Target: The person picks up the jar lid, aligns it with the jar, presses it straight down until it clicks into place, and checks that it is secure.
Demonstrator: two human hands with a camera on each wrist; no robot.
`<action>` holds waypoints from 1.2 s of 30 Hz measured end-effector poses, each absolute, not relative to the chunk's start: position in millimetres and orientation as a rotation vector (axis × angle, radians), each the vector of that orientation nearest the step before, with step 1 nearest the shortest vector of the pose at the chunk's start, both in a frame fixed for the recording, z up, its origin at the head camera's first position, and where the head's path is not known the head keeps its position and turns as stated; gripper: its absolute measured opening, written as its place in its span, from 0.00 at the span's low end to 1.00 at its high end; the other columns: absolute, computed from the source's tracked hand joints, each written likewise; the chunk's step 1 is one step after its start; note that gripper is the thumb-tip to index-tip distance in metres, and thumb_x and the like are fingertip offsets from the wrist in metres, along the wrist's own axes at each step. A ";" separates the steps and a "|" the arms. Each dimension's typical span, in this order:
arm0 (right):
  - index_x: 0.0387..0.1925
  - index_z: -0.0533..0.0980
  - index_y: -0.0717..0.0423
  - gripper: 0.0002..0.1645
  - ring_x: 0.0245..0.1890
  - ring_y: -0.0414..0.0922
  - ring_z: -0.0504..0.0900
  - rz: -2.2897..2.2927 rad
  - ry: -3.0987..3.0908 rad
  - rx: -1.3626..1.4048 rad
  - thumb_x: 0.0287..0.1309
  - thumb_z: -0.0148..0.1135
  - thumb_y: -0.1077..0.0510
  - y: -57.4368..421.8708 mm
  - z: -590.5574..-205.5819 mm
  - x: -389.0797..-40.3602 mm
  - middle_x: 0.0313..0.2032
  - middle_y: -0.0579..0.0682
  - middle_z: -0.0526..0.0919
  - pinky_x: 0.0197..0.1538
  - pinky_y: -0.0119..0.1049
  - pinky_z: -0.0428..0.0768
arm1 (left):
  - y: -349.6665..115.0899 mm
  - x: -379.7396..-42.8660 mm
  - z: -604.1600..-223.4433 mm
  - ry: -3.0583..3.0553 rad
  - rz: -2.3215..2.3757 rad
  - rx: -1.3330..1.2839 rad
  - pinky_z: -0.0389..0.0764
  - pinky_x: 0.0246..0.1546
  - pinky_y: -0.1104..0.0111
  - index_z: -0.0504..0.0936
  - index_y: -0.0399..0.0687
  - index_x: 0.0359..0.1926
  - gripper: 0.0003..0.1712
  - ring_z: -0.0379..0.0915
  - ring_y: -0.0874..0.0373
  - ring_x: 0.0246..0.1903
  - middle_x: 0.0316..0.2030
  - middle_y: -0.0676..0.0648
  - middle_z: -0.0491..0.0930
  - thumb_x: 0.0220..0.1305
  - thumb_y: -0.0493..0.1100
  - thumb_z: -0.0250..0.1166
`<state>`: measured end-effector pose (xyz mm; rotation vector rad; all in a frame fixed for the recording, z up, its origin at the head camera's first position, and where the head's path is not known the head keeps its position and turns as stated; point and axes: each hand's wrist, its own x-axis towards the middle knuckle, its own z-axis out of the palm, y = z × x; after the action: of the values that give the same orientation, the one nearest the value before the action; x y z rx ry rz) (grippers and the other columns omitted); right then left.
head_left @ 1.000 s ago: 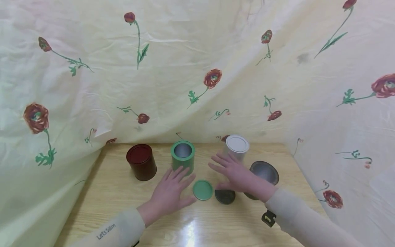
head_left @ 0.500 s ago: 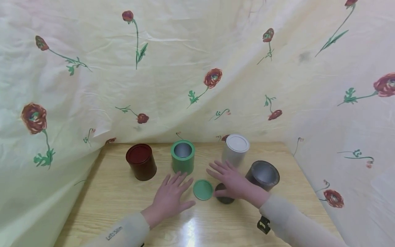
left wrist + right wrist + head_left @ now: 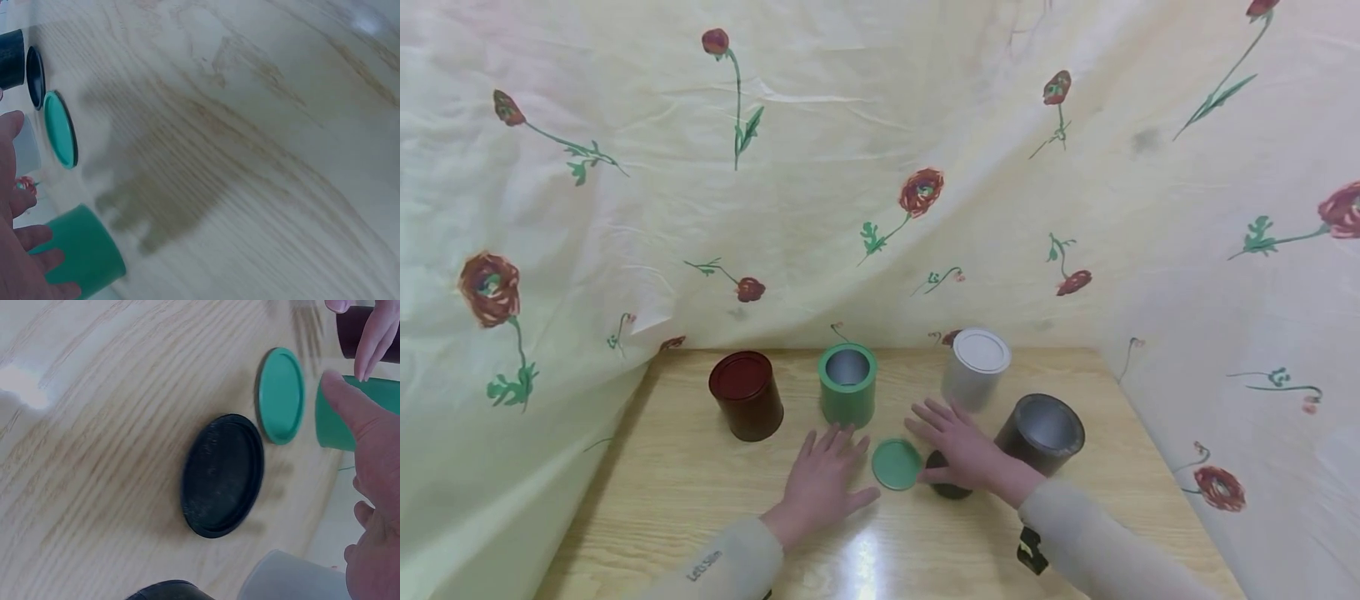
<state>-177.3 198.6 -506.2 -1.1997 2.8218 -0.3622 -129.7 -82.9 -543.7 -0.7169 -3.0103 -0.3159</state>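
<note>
My left hand (image 3: 822, 482), fingers spread, hovers in front of the open green can (image 3: 847, 392) and holds nothing; its shadow falls on the table in the left wrist view. Over the black lid (image 3: 951, 485) my right hand (image 3: 961, 446) stretches out, partly covering it in the head view, and grips nothing. Between the two hands a green lid (image 3: 897, 464) lies flat, beside the black one. The right wrist view shows the whole black lid (image 3: 223, 475) below that hand. The open black can (image 3: 1043, 429) stands right of my right hand.
A dark red can (image 3: 747, 395) with its lid on stands at the left. Behind my right hand is a lidded white can (image 3: 976, 367). The wooden table (image 3: 685, 500) ends at a flowered cloth (image 3: 820, 208) at the back and sides.
Both hands have drawn back a little toward the table's front, away from the cans. The right hand has uncovered more of the black can. Cans and lids have stayed put.
</note>
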 end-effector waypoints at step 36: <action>0.75 0.73 0.57 0.52 0.79 0.69 0.60 -0.379 2.754 -0.999 0.53 0.83 0.42 199.4 -550.3 -187.9 0.78 0.66 0.66 0.76 0.76 0.55 | -60.4 -128.6 -585.4 -3.097 -0.452 -0.528 0.56 0.78 0.36 0.73 0.52 0.77 0.48 0.59 0.38 0.79 0.79 0.38 0.66 0.67 0.75 0.61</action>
<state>-187.9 199.4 -550.3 -0.9995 2.7535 -0.3787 -128.6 -60.4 -585.4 -0.5280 -3.0974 -0.4519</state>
